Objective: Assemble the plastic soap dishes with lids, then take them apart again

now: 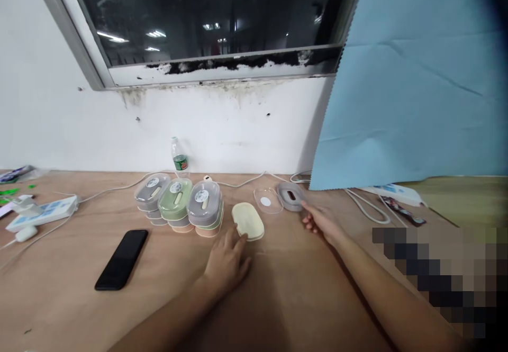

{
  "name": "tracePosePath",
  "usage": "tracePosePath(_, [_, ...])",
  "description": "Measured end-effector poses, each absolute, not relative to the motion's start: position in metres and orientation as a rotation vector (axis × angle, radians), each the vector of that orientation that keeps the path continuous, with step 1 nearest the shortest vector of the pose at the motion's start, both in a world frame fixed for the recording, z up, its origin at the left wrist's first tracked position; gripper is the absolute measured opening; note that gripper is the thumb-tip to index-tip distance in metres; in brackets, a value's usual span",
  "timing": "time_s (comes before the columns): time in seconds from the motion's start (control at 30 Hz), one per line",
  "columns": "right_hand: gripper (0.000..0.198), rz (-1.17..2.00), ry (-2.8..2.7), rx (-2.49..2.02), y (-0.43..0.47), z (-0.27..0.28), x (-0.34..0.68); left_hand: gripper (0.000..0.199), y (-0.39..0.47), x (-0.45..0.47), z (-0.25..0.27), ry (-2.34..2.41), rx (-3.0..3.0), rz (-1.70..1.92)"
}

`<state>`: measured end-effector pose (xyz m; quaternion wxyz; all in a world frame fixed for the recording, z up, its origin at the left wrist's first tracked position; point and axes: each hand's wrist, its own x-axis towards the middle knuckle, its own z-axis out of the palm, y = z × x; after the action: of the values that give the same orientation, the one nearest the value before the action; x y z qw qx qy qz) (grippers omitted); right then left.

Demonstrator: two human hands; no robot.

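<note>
My left hand (227, 259) rests low over the table, fingers apart, its fingertips at the near left edge of a cream oval piece (249, 219), a lid or shallow tray. To the right, my right hand (320, 220) has its index finger stretched to the near right edge of a grey oval lid (291, 197) with a dark slot in its middle; the other fingers curl loosely. Between these two pieces lies a clear oval cover (268, 200) with a white round sticker. Left of my left hand stand stacked lunch boxes: a grey one (204, 204), a green one (175, 198) and another grey one (153, 192).
A black phone (121, 260) lies at the left. Behind the boxes stands a plastic bottle (180, 159). Power strips (47, 213) and white cables run along the wall side. A blue cloth (408, 87) hangs at the right, near a wrapper (402, 211).
</note>
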<state>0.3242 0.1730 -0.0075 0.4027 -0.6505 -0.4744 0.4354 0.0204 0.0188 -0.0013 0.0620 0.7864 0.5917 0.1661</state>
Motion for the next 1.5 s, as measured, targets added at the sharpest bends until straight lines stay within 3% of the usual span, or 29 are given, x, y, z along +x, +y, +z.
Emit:
tracePosePath(0.17, [0.041, 0.317, -1.443, -1.608, 0.173, -0.016, 0.322, 0.064, 0.028, 0.023, -0.004, 1.759, 2.465, 0.526])
tracePosePath(0.27, [0.048, 0.106, -1.712, -1.514, 0.175, -0.016, 0.321, 0.063, 0.032, 0.021, -0.009, 1.744, 2.440, 0.559])
tracePosePath(0.5, [0.028, 0.161, -2.105, -1.314, 0.172, -0.021, 0.316, 0.049, 0.031, 0.020, -0.009, 1.614, 2.479, 0.602])
tracePosePath(0.8, [0.028, 0.170, -2.125, -1.250, 0.179, -0.013, 0.292, 0.032, 0.025, 0.027, 0.002, 1.525, 2.499, 0.543])
tracePosePath(0.97, [0.040, 0.111, -2.060, -1.222, 0.131, 0.002, 0.273, 0.039, 0.017, 0.025, 0.008, 1.519, 2.502, 0.522])
tracePosePath(1.07, [0.046, 0.231, -2.346, -0.951, 0.086, 0.008, 0.255, 0.049, 0.014, 0.019, 0.011, 1.409, 2.554, 0.536])
tracePosePath(1.17, [0.037, 0.248, -2.541, -0.844, 0.060, 0.007, 0.241, 0.052, 0.014, 0.012, 0.013, 1.329, 2.631, 0.577])
tracePosePath(1.27, [0.026, 0.204, -2.586, -0.918, 0.058, 0.004, 0.247, 0.045, 0.015, 0.005, 0.017, 1.423, 2.708, 0.719])
tracePosePath(1.5, [0.024, 0.125, -2.530, -1.146, 0.086, 0.001, 0.309, 0.032, 0.010, -0.030, 0.029, 2.016, 2.555, 1.124])
